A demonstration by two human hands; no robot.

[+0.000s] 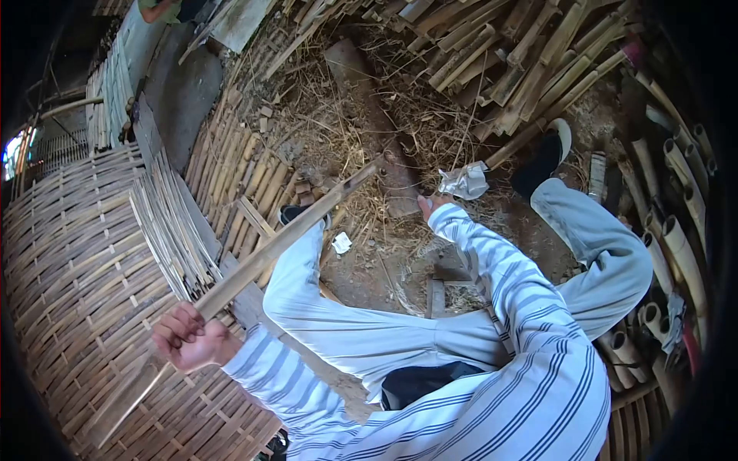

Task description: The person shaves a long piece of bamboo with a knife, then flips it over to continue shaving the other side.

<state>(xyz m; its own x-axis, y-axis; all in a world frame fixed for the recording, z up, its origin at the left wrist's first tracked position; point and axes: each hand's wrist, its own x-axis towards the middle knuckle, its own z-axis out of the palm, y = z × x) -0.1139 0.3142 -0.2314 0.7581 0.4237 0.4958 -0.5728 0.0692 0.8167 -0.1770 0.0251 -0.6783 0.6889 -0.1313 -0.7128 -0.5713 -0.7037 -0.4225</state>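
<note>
My left hand (192, 338) is closed around a long split bamboo pole (269, 250) near its lower end. The pole slants up to the right, and its far end lies at a dark brown log (390, 146) on the ground. My right hand (434, 206) is beside the near end of that log, thumb showing and fingers curled. What it holds, if anything, is hidden. Just right of it lies a crumpled white wrapper (464, 181).
Split bamboo pieces (530, 61) are heaped at the top right, and bamboo tubes (680, 246) stand along the right. A woven bamboo mat (84, 269) and a bundle of thin strips (173, 223) lie at left. Shavings litter the ground. Another person's arm (157, 11) shows at top left.
</note>
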